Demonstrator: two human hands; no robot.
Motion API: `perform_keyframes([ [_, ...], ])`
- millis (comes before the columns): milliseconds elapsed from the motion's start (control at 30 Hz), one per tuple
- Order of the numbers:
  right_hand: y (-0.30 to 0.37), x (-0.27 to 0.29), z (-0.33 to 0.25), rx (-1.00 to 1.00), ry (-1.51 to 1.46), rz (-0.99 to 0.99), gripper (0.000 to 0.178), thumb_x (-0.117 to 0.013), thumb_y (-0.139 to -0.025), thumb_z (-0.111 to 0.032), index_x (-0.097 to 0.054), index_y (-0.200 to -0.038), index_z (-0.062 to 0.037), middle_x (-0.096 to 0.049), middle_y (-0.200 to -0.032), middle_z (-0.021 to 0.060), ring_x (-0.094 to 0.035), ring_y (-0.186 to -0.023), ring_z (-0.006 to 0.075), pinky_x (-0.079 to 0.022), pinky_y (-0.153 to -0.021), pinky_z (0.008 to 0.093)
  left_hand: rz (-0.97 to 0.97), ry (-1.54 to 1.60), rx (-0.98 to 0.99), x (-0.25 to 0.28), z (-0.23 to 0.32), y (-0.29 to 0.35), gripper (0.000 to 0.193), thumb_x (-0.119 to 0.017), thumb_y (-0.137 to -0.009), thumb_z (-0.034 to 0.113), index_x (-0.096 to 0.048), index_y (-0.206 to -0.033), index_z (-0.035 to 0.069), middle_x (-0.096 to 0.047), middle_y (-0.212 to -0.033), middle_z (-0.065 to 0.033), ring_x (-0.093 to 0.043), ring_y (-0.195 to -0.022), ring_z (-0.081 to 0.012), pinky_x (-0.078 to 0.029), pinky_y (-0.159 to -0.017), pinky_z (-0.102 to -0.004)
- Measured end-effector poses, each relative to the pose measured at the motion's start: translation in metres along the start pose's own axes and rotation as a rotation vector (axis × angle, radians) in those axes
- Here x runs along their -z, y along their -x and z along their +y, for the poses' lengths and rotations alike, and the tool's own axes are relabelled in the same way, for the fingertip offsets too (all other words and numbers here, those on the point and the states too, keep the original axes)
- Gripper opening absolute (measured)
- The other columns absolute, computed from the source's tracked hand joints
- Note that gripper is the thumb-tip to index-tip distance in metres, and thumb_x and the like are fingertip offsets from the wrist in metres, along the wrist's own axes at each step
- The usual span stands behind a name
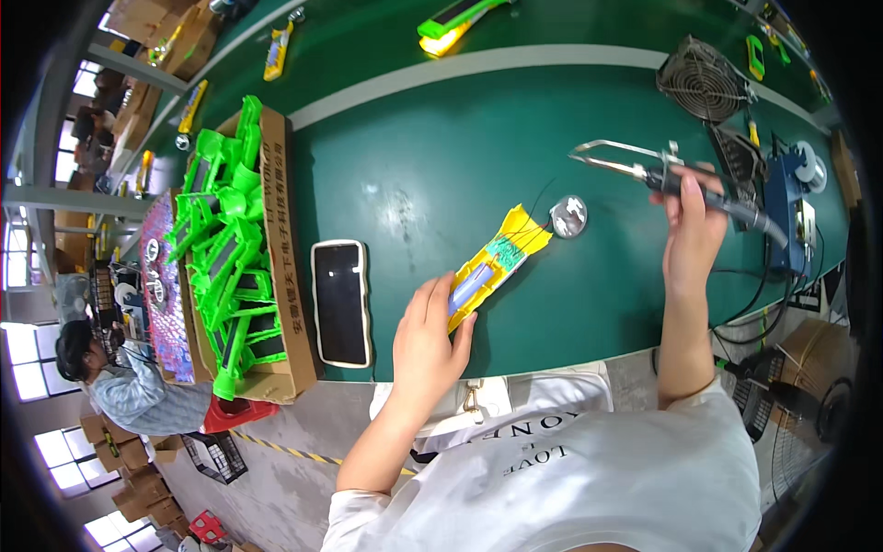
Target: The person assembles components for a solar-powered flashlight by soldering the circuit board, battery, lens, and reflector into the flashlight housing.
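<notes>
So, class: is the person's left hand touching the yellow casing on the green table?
Touching. The head view shows the left hand with its fingers laid over the near end of the yellow casing, no gap between them.

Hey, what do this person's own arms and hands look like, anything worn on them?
Both forearms are bare. The left hand and right hand have no gloves, and no rings, watch or bracelet show. The only sleeves are the short ones of a white T-shirt with dark lettering, ending near the shoulders.
</notes>
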State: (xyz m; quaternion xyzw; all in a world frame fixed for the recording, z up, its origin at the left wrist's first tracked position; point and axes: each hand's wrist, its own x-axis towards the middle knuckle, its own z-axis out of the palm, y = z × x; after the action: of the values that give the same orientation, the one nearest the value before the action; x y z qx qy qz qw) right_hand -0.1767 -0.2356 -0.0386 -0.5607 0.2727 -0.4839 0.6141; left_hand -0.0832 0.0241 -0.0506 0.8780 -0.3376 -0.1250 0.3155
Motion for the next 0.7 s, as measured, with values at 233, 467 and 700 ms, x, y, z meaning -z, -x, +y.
perform_keyframes([
  [233,-0.004,-0.009,0.001,0.134,0.002,-0.266,0.017,-0.049,-0.084,-0.013,-0.052,-0.087,0.0035,-0.047,-0.063,0.0025,-0.041,-0.053,0.0064,-0.044,-0.057,0.0237,0.032,-0.267,-0.332,-0.001,0.007,-0.019,0.045,-0.063,-0.07,0.009,-0.049,-0.112,0.002,-0.049,-0.114,-0.0108,-0.048,-0.098,-0.0273,-0.036,-0.085,-0.0373],
  [467,0.005,0.003,0.007,0.078,-0.068,-0.206,0.018,-0.044,-0.085,-0.011,-0.051,-0.089,0.0054,-0.046,-0.062,0.0026,-0.04,-0.053,0.0057,-0.046,-0.058,0.0277,0.033,0.367,-0.109,-0.027,-0.001,-0.04,0.025,-0.061,-0.074,0.001,-0.056,-0.098,0.003,-0.064,-0.076,-0.0047,-0.055,-0.066,-0.0086,-0.041,-0.057,-0.0214],
  [700,0.01,0.004,0.008,0.08,-0.024,-0.243,0.018,-0.042,-0.081,-0.009,-0.051,-0.087,0.0061,-0.047,-0.073,0.006,-0.038,-0.051,0.0059,-0.044,-0.052,0.025,0.14,0.609,-0.045,-0.04,-0.017,-0.044,0.017,-0.064,-0.072,0.001,-0.062,-0.088,0.003,-0.064,-0.073,-0.0056,-0.053,-0.063,-0.0097,-0.041,-0.057,-0.0206],
])
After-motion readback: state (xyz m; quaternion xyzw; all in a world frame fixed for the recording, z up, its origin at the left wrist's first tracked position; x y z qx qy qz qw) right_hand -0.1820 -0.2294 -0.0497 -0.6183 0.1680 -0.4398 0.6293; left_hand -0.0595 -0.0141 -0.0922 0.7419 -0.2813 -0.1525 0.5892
